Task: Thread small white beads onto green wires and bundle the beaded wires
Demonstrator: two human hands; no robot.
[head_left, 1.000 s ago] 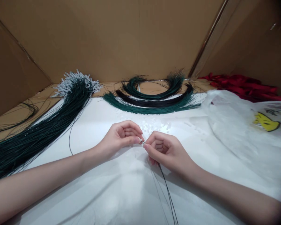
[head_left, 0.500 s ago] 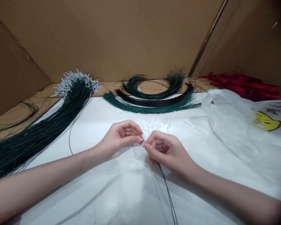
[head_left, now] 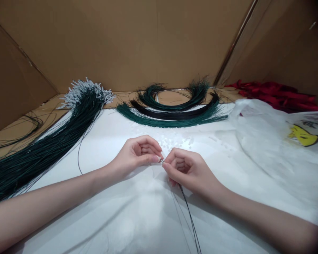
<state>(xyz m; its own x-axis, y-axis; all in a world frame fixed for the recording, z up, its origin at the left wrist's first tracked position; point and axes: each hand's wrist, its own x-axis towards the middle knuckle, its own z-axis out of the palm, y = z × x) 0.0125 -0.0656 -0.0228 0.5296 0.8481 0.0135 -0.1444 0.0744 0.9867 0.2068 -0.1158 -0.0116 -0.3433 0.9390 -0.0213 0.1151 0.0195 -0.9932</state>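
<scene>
My left hand (head_left: 144, 151) is closed in a pinch of thumb and forefinger, with a tiny white bead between the fingertips, partly covered by them. Against it, my right hand (head_left: 187, 167) pinches thin dark cords (head_left: 191, 215), whose short tips stick out toward the bead. Below my right palm the cords trail down to the front edge of the view. The two hands nearly touch above the white sheet (head_left: 108, 215). Many loose white beads (head_left: 172, 138) lie scattered just beyond my fingers.
At left lies a thick bundle of dark green cords (head_left: 50, 148) with white beaded ends. Curved bundles of green and black cords (head_left: 169, 121) rest behind the beads. Red ribbon-like fabric (head_left: 278, 93) and a clear plastic bag (head_left: 270, 141) are at right. Cardboard walls (head_left: 137, 42) enclose the back.
Both hands stay in nearly the same place, still pinching. The fingertips of my left hand have shifted very slightly by the cord tips.
</scene>
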